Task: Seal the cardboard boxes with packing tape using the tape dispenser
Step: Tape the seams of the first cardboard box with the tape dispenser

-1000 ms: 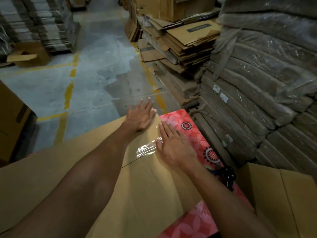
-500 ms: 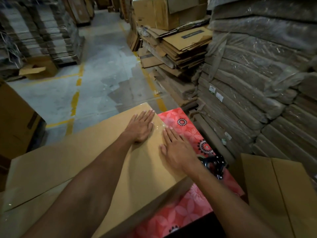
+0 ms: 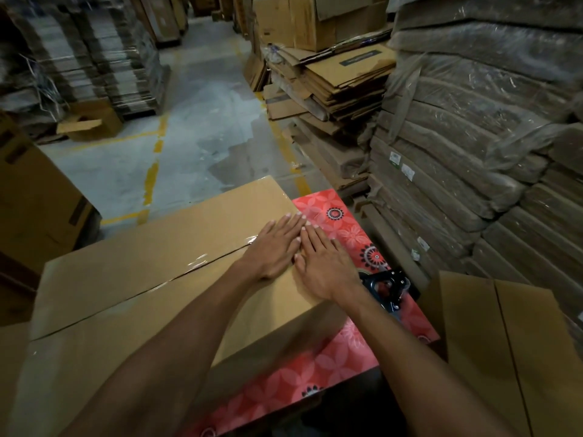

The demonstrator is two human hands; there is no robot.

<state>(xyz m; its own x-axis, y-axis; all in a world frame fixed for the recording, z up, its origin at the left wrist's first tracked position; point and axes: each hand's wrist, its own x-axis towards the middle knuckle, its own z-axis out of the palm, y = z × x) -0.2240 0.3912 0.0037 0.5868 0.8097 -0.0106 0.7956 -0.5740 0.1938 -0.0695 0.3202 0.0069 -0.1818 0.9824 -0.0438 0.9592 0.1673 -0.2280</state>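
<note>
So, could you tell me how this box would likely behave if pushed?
It would probably slide, not tip: the box is wide, low, and flat on the red cover. Its top seems stiff: the left hand and right hand press flat without denting it.

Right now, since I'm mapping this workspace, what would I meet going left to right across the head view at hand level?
In order: tall box at the left edge → box being taped → left hand → right hand → tape dispenser → flat box on the right.
</note>
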